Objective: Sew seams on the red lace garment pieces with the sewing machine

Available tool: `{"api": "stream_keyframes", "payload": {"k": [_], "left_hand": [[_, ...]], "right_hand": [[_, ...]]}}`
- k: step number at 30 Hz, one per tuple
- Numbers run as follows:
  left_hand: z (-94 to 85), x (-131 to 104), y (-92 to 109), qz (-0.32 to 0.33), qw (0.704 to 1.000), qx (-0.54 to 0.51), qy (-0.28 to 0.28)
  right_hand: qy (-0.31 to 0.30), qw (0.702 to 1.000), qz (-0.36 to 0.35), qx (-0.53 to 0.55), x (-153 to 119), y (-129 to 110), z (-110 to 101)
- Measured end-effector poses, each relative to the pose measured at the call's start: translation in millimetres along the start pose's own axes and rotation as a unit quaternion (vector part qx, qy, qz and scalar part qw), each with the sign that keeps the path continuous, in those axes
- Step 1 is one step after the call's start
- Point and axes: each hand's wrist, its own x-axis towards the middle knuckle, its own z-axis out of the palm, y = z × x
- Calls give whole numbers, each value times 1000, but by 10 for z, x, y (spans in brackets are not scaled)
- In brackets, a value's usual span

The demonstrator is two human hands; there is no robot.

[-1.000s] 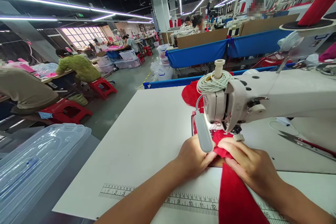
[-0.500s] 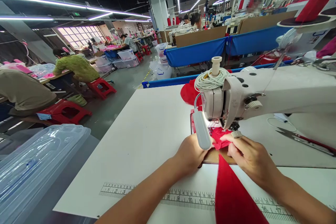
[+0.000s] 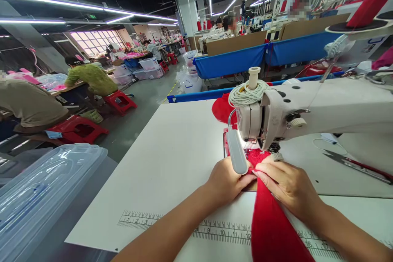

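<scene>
Red fabric hangs over the front table edge toward me and runs up to the needle area of a white sewing machine. My left hand is closed on the fabric just left of the needle area, its fingertips partly behind a small grey lamp. Opposite it, my right hand pinches the same fabric between thumb and fingers, below the presser foot. The thumbs of both hands nearly meet on the cloth. Lamp and machine head hide the needle from sight.
Black-handled scissors or snips with red parts lie right of the machine. A printed ruler runs along the table front. At left stands a clear lidded plastic box. Co-workers sit on red stools farther left. A red thread cone stands upper right.
My right hand has come down and left onto the fabric strip, pinching it closer to my left hand. The strip's upper end is now gathered between both hands.
</scene>
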Motion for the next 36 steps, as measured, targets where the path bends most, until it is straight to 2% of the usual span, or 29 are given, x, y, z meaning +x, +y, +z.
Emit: {"api": "stream_keyframes", "payload": {"k": [2,6,8,14,20,27,36], "left_hand": [[51,-14,-29,10,999,38,28],[100,-39,-61,117,982,122,86],[106,-52,-56,140,973,160,90],[112,-136,0,137,967,210,54],[-3,-204,137,120,973,197,12],[65,-253,124,133,961,235,58],[63,-237,119,142,957,240,78]], "right_hand": [[-3,1000,-4,-4,-5,6,-9],[-19,998,-18,-62,-39,63,-31],[-17,995,-19,-99,-46,93,-42],[-3,994,-32,-103,18,93,-95],[6,995,-32,-97,25,97,-103],[-9,994,-21,-103,-18,127,-86],[6,993,-22,-117,-2,118,-70]]}}
